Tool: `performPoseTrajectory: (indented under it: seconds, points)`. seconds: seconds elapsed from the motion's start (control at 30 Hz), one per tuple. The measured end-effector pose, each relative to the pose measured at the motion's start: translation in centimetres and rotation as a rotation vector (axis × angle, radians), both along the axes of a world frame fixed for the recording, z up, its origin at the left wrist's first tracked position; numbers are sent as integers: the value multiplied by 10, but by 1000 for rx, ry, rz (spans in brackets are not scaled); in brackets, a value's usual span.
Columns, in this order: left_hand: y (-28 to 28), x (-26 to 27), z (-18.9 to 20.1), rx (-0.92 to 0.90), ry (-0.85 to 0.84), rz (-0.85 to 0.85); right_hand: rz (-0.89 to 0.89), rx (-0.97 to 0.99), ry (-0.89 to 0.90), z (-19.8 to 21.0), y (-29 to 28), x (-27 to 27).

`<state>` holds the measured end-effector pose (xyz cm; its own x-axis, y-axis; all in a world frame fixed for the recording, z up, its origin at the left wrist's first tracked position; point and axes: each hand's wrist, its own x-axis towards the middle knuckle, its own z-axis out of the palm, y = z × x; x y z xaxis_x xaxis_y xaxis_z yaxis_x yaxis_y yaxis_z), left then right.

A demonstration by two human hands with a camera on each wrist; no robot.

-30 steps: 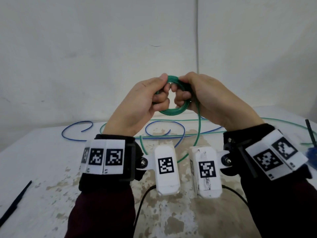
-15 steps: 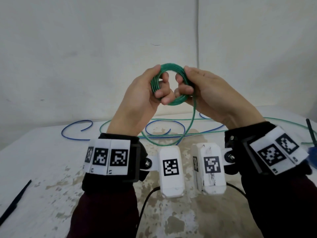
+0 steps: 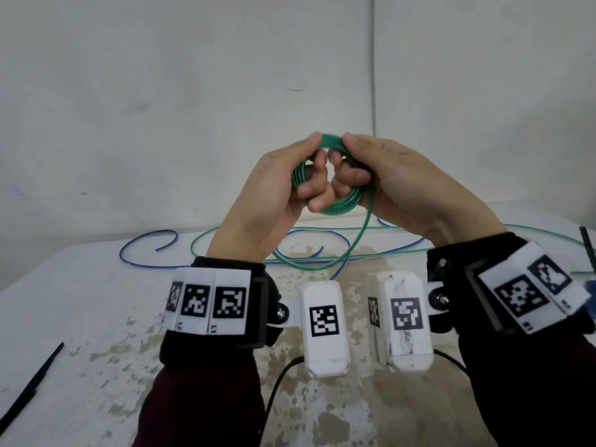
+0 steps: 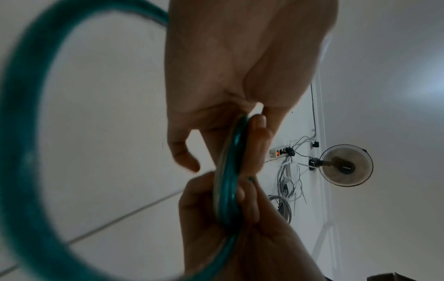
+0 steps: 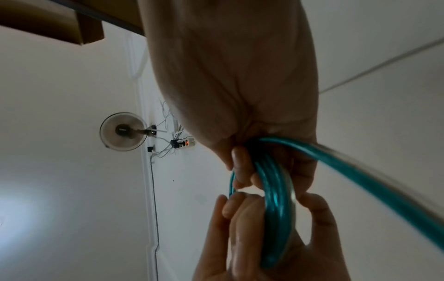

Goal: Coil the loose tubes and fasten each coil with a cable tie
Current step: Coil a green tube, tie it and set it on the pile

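A small coil of green tube (image 3: 342, 209) is held up above the table between both hands. My left hand (image 3: 314, 162) pinches its left side, thumb on top and fingers curled through the ring. My right hand (image 3: 348, 159) grips the right side the same way. The coil's loose green tail (image 3: 364, 233) drops from the right hand and loops over the table. In the left wrist view the coil (image 4: 230, 180) runs between both hands' fingers. In the right wrist view its strands (image 5: 273, 209) show clearly. A blue tube (image 3: 145, 250) lies loose on the table behind.
One black cable tie (image 3: 32, 382) lies at the table's front left, another (image 3: 587, 246) at the right edge next to a blue object (image 3: 591, 282). The white, stained table (image 3: 96, 317) ends at a plain wall. A black cord (image 3: 274, 398) runs under my wrists.
Both hands turned the coil, raising it and bringing it back down. The hanging green tail swung left over the table. Both thumbs now meet on top of the coil.
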<state>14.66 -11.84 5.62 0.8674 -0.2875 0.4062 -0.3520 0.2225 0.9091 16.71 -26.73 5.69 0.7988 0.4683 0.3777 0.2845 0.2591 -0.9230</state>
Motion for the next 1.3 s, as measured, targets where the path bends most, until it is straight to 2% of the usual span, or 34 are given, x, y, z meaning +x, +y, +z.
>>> performPoseTrajectory:
  seconds: [0.1,0.23,0.33,0.47,0.63,0.73,0.8,0.93,1.07,1.17,1.3]
  points:
    - [4,1,-2,74,-38,59,-43,-45,0,-1,5,0]
    - [5,2,0,-79,-98,144,-34,23,55,1,5,-1]
    - [4,2,1,-103,-100,148,-3,4,26,0,0,-2]
    - [5,1,2,-3,-23,52,-30,29,-4,1,-1,0]
    - [13,-3,1,178,111,6,-72,-184,-62,-1,2,-2]
    - [14,-3,-1,225,52,22,-123,-195,-63,-1,5,-3]
    - [12,-2,-1,176,-36,82,-133,-124,-56,1,6,-3]
    - [6,0,1,-67,-100,172,-60,-77,-59,3,-1,-2]
    - [-2,0,1,-124,-105,177,-34,-45,-62,3,-5,-2]
    - [-4,-2,4,-56,-62,124,-46,1,-70,3,-5,-1]
    - [3,-4,4,95,43,92,-128,-126,-159,2,-4,-1]
